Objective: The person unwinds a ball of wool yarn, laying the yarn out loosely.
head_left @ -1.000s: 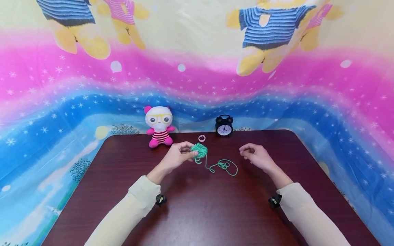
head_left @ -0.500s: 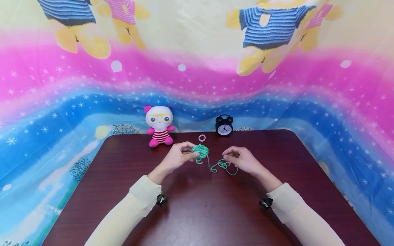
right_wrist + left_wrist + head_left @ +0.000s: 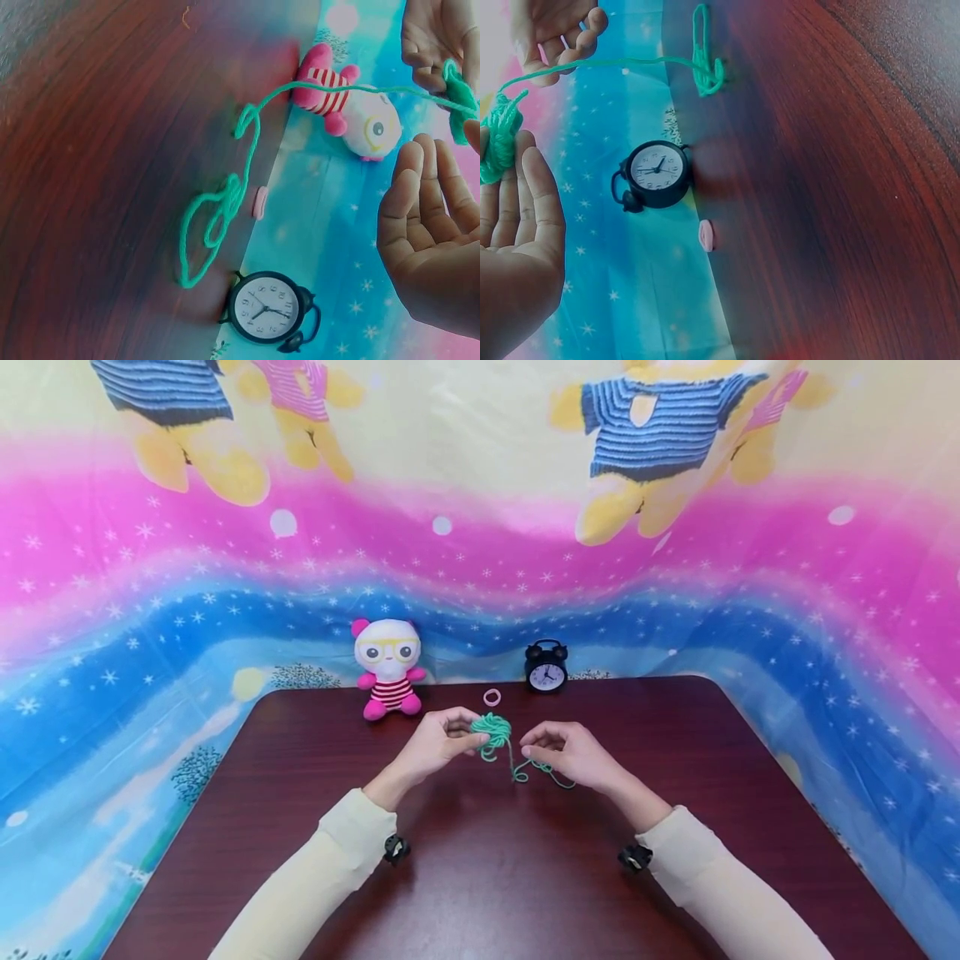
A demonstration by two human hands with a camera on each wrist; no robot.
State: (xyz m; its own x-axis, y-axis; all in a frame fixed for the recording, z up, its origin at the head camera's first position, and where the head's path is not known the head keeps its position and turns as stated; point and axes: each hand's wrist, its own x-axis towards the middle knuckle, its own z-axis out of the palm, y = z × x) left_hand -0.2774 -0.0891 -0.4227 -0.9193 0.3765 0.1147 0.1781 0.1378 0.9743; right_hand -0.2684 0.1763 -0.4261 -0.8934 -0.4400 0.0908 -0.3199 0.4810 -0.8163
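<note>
In mid-frame, the left hand pinches the green yarn bundle in its fingers, seemingly so the strand trails freely beside the right hand, whose loosely bent fingers look empty.

The dark reddish-brown wood-grain table has rounded far corners. Along its far side, a white-and-pink plush panda toy with a red-striped body sits at left, and a round-faced black alarm clock stands at right. Between them lies a small pale-pink ring; nearer and rightward, a looped strand of green yarn.
</note>
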